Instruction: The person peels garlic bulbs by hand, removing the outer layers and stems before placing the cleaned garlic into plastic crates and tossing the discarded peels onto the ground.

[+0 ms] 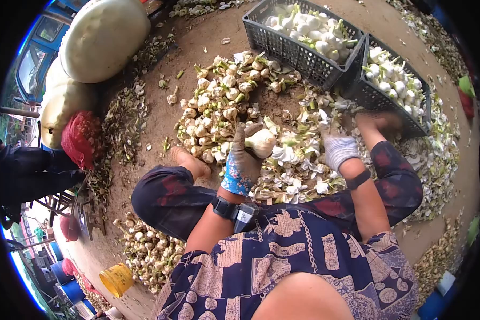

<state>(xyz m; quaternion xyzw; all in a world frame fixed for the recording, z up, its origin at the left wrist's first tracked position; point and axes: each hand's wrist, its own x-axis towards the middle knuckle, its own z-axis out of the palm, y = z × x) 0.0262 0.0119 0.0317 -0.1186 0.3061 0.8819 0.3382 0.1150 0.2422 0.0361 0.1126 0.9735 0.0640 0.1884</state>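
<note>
Off-white and papery, a garlic bulb (261, 143) sits in the left hand (244, 162), which wears a soil-darkened glove with a blue floral cuff; the thumb and fingers close around its side, leaving much of the rounded face bare. The right hand (340, 149), in a pale knitted glove, is well apart from the bulb, its fingers pointing away over scattered garlic skins (298, 173); whether it grips anything, I cannot tell. The bulb looks light and firm for its size, with a dry outer skin likely to flake and slip under a gloved thumb, and cloves that hard pressure could bruise. The widest part of its sides should give the steadiest hold, with a stem stub, where there is one, as a second grip. Just beyond the left hand spreads a heap of untrimmed garlic (208, 125), many bulbs bearing short stalks. Farther out from the right hand stand two black plastic crates, the nearer (377, 104) and the farther (288, 49), both filled with whiter bulbs (310, 29).
</note>
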